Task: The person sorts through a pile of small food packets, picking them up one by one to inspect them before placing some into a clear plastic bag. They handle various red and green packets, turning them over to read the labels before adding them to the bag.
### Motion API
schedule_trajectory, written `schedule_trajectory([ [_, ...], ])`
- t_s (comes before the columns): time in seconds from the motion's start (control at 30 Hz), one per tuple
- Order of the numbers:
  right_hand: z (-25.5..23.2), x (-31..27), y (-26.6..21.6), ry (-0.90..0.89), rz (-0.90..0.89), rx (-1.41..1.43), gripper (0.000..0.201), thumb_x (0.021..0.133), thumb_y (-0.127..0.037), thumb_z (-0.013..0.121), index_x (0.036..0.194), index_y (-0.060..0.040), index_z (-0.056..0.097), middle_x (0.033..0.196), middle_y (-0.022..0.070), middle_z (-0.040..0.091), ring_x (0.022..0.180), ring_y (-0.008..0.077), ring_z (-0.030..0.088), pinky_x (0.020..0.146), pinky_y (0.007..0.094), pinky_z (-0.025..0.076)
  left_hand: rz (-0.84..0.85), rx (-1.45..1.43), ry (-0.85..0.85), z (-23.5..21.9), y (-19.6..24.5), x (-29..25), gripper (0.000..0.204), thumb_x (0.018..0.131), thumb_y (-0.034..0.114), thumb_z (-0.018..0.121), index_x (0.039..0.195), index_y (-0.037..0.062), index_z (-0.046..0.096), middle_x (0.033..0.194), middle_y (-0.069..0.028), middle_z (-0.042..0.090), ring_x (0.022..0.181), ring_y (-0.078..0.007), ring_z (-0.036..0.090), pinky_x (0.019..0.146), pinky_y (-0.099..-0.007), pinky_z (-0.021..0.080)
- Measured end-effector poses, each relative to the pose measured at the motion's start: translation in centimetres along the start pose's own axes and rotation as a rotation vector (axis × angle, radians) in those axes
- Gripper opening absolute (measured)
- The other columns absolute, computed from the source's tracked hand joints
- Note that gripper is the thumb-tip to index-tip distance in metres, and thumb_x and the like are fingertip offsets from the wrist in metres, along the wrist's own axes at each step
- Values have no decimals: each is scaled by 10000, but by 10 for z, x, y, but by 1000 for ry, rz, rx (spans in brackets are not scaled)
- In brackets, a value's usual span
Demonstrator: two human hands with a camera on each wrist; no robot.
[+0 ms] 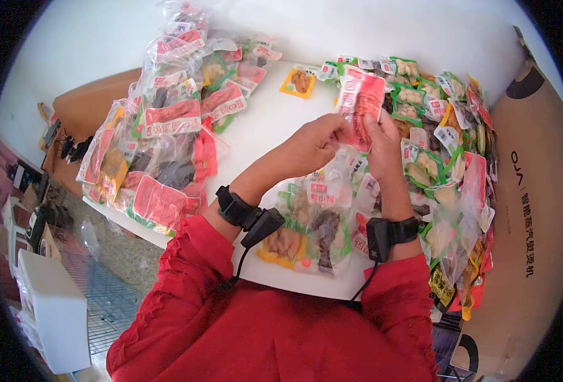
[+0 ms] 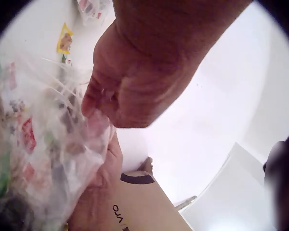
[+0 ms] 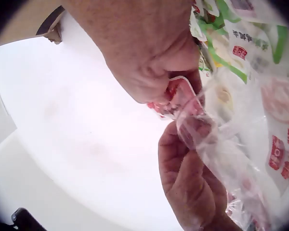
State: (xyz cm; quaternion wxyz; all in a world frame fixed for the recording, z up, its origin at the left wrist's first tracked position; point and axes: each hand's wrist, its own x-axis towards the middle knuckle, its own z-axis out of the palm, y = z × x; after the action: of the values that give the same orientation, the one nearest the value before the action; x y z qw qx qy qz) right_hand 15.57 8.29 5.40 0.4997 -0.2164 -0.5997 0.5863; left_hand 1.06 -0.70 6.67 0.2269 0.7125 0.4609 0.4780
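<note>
A red-and-white vacuum-packed food packet (image 1: 363, 92) stands upright between the two hands. My right hand (image 1: 384, 137) grips it along its right side, thumb over the front. In the right wrist view the packet's red end (image 3: 185, 94) shows at the mouth of a clear plastic bag (image 3: 221, 149). My left hand (image 1: 326, 137) pinches the rim of that bag, fingers curled. Below the hands, the bag (image 1: 323, 191) holds several packets with green, yellow and red edges. In the left wrist view the clear film (image 2: 53, 144) spreads beside the fingers.
Filled clear bags (image 1: 173, 121) are heaped on the left of the white table (image 1: 262, 137). Loose packets (image 1: 421, 108) are piled along the right. One yellow-edged packet (image 1: 297, 83) lies near the back. A large cardboard box (image 1: 523, 191) stands to the right.
</note>
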Motion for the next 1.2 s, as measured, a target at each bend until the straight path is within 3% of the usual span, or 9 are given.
schedule_trajectory([
  [0.2, -3, -5, 2, -336, 282, -27, 218, 845, -124, 474, 1016, 4, 517, 857, 8, 540, 749, 67, 504, 659, 195, 422, 157, 583, 49, -10, 3, -2, 99, 731, 96, 552, 811, 49, 520, 797, -103, 525, 772, -275, 534, 662, -344, 444],
  [0.3, -8, -8, -4, -498, 442, -30, 232, 831, -118, 481, 1022, 6, 526, 853, 3, 540, 740, 64, 501, 641, 192, 425, 18, 676, 51, -24, 4, -3, 108, 738, 148, 570, 782, 64, 520, 740, -74, 522, 722, -265, 530, 617, -348, 430],
  [0.57, -12, -11, -27, -915, 654, -404, 176, 776, -77, 498, 897, 9, 594, 798, -4, 573, 712, 50, 507, 575, 186, 416, 144, 565, 18, -37, 10, -3, 136, 764, 162, 577, 737, 49, 505, 698, -82, 504, 687, -264, 513, 599, -355, 408],
  [0.67, -14, -7, -6, -1037, 296, -796, 161, 764, -123, 543, 834, 4, 613, 762, -11, 582, 705, 68, 516, 612, 213, 426, 244, 556, 5, -38, 25, 8, 129, 781, 192, 550, 771, 64, 531, 713, -75, 512, 700, -272, 525, 606, -369, 422],
  [0.8, -2, -15, -21, -825, 405, -335, 200, 740, -163, 584, 851, 1, 611, 760, 3, 594, 692, 91, 526, 649, 245, 433, 201, 537, -2, -38, 40, 14, 115, 783, 175, 554, 782, 59, 555, 730, -87, 532, 707, -276, 535, 621, -361, 427],
  [1.0, -9, -14, -17, -1076, 373, -394, 209, 783, -211, 551, 864, -34, 627, 778, 41, 617, 732, 117, 552, 675, 257, 441, 172, 535, -27, -33, 42, 15, 143, 776, 194, 562, 777, 52, 561, 714, -96, 560, 671, -273, 545, 597, -356, 428],
  [1.07, -11, -3, -21, -711, 453, -381, 304, 806, -303, 535, 953, -46, 602, 849, 38, 611, 785, 127, 550, 687, 271, 443, 104, 501, -60, -35, 33, 16, 153, 775, 205, 564, 777, 52, 560, 700, -100, 561, 661, -271, 544, 590, -351, 426],
  [1.17, -1, -7, -39, -557, 345, -8, 453, 799, -349, 548, 1095, -9, 506, 956, 62, 585, 904, 111, 543, 643, 266, 454, -24, 379, -174, -42, 17, 16, 129, 801, 134, 553, 808, 6, 550, 682, -67, 527, 645, -124, 488, 596, -278, 406],
  [1.2, 0, -4, -31, -613, 257, -270, 564, 785, -377, 557, 1181, 3, 425, 1050, 77, 555, 985, 163, 530, 705, 303, 459, -33, 321, -231, -44, 7, 17, 139, 803, 153, 551, 823, 16, 561, 717, -51, 539, 657, -117, 490, 599, -268, 408],
])
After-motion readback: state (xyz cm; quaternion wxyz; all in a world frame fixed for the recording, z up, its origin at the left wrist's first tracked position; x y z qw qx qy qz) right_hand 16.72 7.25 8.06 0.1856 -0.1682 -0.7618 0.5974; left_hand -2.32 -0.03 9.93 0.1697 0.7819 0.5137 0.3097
